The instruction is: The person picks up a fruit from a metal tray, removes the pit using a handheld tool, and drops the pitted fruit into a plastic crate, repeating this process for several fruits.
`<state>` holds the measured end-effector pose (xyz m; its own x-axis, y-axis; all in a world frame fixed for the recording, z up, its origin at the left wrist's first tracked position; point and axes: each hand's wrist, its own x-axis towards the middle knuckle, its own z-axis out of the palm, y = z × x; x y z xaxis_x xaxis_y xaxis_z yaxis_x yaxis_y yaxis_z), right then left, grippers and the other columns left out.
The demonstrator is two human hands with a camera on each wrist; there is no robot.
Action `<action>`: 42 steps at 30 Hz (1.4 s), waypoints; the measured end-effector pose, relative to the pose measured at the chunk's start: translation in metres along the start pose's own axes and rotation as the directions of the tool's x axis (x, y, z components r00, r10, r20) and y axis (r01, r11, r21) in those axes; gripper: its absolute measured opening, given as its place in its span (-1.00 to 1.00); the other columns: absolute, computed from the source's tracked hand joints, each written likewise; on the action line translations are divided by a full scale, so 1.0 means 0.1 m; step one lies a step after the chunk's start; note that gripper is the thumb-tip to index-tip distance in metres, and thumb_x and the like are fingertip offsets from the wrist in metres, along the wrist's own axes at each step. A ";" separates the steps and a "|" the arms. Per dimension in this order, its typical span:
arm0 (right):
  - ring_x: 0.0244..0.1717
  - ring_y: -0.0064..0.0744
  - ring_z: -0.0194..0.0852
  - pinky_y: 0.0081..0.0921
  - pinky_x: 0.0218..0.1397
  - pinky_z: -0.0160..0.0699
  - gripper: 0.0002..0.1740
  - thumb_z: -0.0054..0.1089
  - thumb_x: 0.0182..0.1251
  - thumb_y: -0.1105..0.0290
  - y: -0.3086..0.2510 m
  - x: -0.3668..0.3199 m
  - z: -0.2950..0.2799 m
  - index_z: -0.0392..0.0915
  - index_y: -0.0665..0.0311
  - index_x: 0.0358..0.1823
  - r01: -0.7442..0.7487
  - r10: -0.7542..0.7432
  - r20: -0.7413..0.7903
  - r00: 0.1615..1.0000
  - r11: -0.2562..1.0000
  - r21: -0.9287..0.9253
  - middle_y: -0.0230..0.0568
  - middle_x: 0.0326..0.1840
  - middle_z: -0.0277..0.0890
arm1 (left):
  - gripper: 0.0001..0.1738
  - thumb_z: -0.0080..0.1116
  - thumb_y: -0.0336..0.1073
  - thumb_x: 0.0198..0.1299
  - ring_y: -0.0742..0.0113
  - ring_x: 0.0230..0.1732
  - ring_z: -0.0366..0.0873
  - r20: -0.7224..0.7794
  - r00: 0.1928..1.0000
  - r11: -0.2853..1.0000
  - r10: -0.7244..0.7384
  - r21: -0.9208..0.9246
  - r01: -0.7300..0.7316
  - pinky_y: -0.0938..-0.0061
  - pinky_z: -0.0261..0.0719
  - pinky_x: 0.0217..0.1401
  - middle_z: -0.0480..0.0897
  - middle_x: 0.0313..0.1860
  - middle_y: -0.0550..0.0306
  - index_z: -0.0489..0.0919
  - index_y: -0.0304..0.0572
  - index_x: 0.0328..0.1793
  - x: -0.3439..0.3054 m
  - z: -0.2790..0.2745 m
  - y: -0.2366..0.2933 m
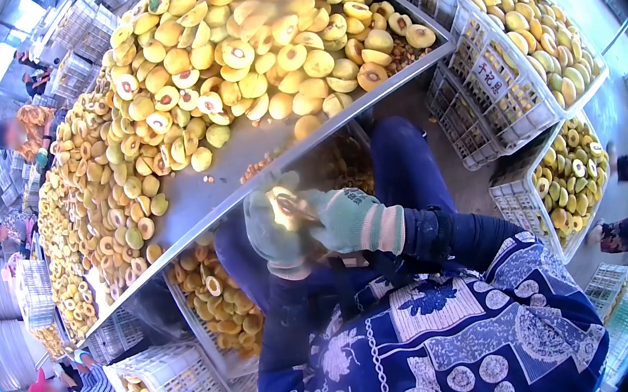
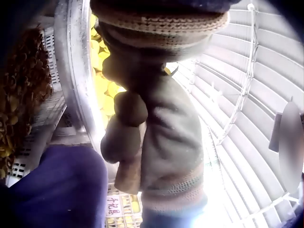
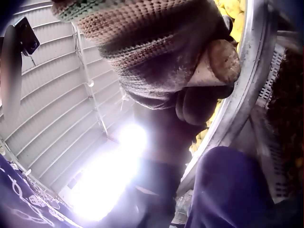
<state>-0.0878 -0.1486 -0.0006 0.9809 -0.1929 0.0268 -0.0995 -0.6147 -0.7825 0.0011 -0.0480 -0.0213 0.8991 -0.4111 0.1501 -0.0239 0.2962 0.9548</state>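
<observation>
Two gloved hands, centre of the head view. Left hand (image 1: 273, 236): grip curled round one fruit (image 1: 284, 206), just above centre. Right hand (image 1: 348, 219): grip closed on a pale handle (image 3: 213, 66), near the fruit. One table (image 1: 217, 169): heaped halves (image 1: 234, 57), upper left to upper centre. Several crates (image 1: 494, 99): fruit-filled, right and lower left.

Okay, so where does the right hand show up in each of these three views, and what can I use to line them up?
Head: right hand just right of the middle.
Left wrist: around the centre, gripping a wooden handle.
Right wrist: across the top, from upper left to right of centre.
Shared landmark: the metal table rim, with yellow fruit beside it.
</observation>
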 end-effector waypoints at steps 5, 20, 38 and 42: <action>-0.26 0.13 0.58 -0.14 -0.17 0.53 -0.62 0.12 0.24 0.23 -0.07 -0.03 -0.20 0.41 0.36 -0.05 -0.116 0.112 0.156 0.981 0.993 0.012 0.12 -0.32 0.58 | -0.39 -0.16 0.05 0.40 0.04 -0.11 0.63 0.115 0.984 0.928 0.140 0.332 -0.170 0.30 0.64 -0.09 0.61 -0.06 -0.18 0.47 -0.48 0.10 0.03 -0.02 0.01; -0.57 -0.25 0.55 -0.38 -0.51 0.50 -0.71 0.02 0.30 0.24 0.01 -0.03 -0.21 0.42 0.29 -0.08 -0.397 0.220 0.392 0.893 0.793 0.461 -0.11 -0.46 0.56 | -0.64 -0.10 -0.24 0.38 0.09 -0.09 0.63 0.071 0.994 0.985 -0.085 -0.147 0.094 0.31 0.59 0.05 0.61 -0.01 -0.11 0.53 -0.43 0.03 0.02 0.05 -0.05; -0.24 -0.01 0.63 -0.23 -0.21 0.57 -0.62 -0.01 0.23 0.26 0.50 -0.10 -0.06 0.43 0.41 -0.05 -0.082 0.071 0.285 0.956 0.996 0.026 0.12 -0.29 0.60 | -0.45 -0.12 -0.04 0.39 -0.06 -0.16 0.65 0.467 0.766 0.817 -0.442 -0.142 0.558 0.22 0.66 -0.06 0.63 -0.08 -0.27 0.51 -0.56 0.01 0.24 -0.15 -0.29; -0.16 -0.01 0.61 -0.23 -0.15 0.55 -0.61 0.03 0.24 0.21 0.60 -0.10 0.02 0.42 0.37 -0.04 0.057 0.005 0.345 0.938 0.984 -0.169 0.10 -0.20 0.59 | -0.42 -0.10 -0.01 0.39 -0.02 0.00 0.60 0.467 0.610 0.641 -0.641 -0.111 0.759 0.17 0.61 0.06 0.58 0.05 -0.28 0.45 -0.52 0.15 0.19 0.03 -0.07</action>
<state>-0.1028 -0.1821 -0.0496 0.9778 0.0801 -0.1937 -0.0703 -0.7452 -0.6631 0.0170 -0.0603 -0.0242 0.3595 -0.8426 -0.4008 0.7158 -0.0265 0.6978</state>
